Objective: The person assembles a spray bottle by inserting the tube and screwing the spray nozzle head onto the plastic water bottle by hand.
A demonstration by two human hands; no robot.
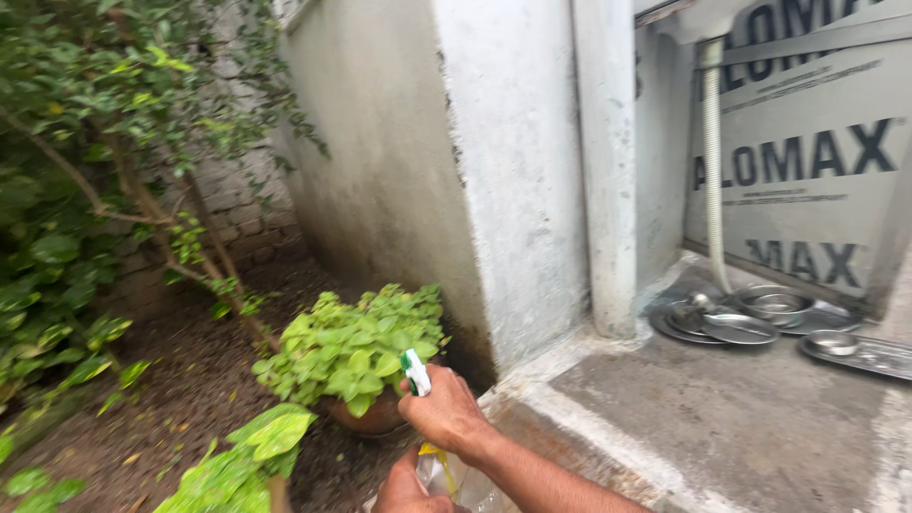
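A: Where is the spray bottle (pixel 429 446) relative to the hands?
B: Upright between them. Right hand (pixel 445 413) grips the trigger head; left hand (pixel 404 489) cups the base. Nozzle faces the potted plant (pixel 356 351), just beyond.

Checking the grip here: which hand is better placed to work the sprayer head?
Probably the right hand: it wraps the green-and-white sprayer head, aimed near the potted plant. The left hand steadies the bottle below.
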